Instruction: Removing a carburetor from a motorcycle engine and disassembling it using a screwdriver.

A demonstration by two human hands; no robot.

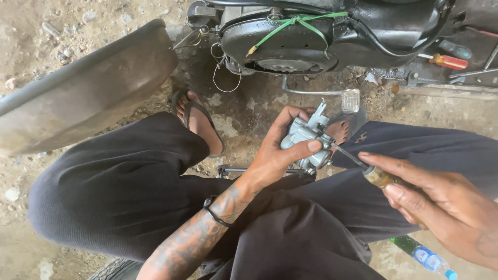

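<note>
Our left hand point(275, 155) grips the small metal carburetor point(306, 142) by its body; it looks rigid, compact and probably greasy. Our right hand point(441, 207) clasps the screwdriver point(363, 167) by its handle.

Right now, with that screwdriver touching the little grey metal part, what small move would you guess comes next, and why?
Probably a slow turn of the amber-handled screwdriver. Its tip sits against the side of the grey cast-metal carburettor, which the left hand grips steady with thumb across the front, while the right hand holds the handle in line with the shaft. Whether the tip is seated in a screw slot is too small to tell.
</note>
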